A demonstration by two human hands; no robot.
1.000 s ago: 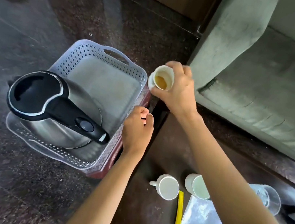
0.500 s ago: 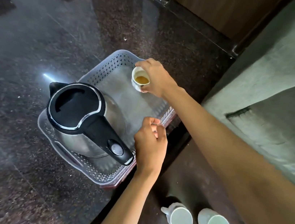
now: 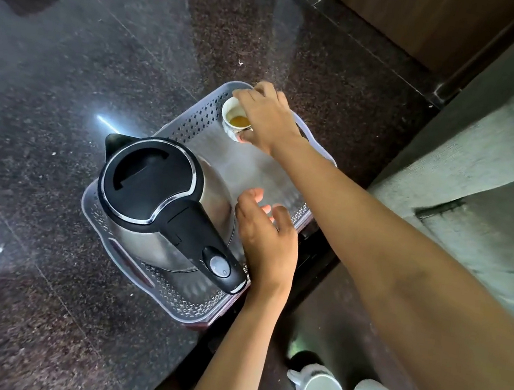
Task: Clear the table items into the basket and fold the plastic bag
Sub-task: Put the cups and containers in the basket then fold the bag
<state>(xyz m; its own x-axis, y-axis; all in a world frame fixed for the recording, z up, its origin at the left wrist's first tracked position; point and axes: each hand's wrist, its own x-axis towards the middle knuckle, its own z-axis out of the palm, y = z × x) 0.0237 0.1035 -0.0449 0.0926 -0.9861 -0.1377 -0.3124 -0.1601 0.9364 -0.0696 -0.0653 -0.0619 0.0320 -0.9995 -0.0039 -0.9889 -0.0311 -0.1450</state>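
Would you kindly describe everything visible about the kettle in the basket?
The kettle is an electric one with a shiny steel body, a black lid ringed in chrome, a black spout pointing up-left, and a black handle carrying a grey switch near its lower-right end. It stands upright with the lid shut, filling the near-left part of the perforated basket, its handle reaching over the rim. The left hand hovers beside its right flank; contact is unclear. No base or cord shows.
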